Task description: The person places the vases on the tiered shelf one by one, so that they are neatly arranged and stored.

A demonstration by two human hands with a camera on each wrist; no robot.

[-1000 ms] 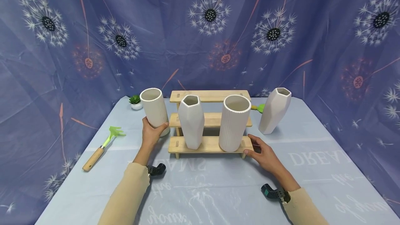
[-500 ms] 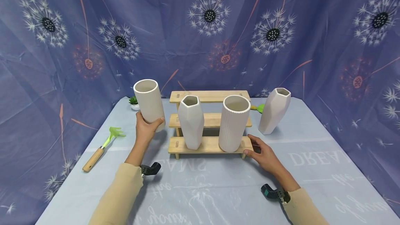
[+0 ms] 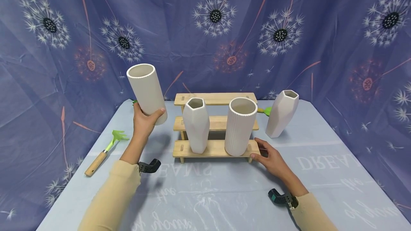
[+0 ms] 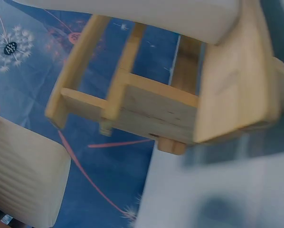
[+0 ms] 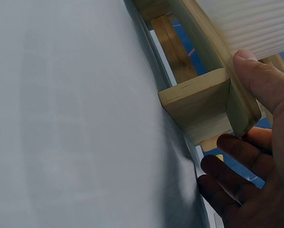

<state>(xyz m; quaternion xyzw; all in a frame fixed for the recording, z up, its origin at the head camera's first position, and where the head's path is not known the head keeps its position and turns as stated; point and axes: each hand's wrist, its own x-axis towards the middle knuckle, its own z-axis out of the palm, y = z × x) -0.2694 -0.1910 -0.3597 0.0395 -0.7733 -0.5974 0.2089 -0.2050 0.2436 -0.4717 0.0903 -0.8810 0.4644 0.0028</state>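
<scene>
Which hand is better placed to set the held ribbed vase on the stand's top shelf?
Likely the left hand: it holds the ribbed vase aloft, left of the wooden stand, while the right hand grips the right end of the lowest shelf.

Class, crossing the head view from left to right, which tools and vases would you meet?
Green-headed hand rake with wooden handle, white ribbed cylindrical vase in the left hand, white faceted vase, second white ribbed cylindrical vase, partly hidden green-headed tool, second white faceted vase.

white ribbed cylindrical vase (image 3: 147,90) | aloft, tilted | left of the wooden stand (image 3: 216,148) | stand three-tiered, upright
</scene>
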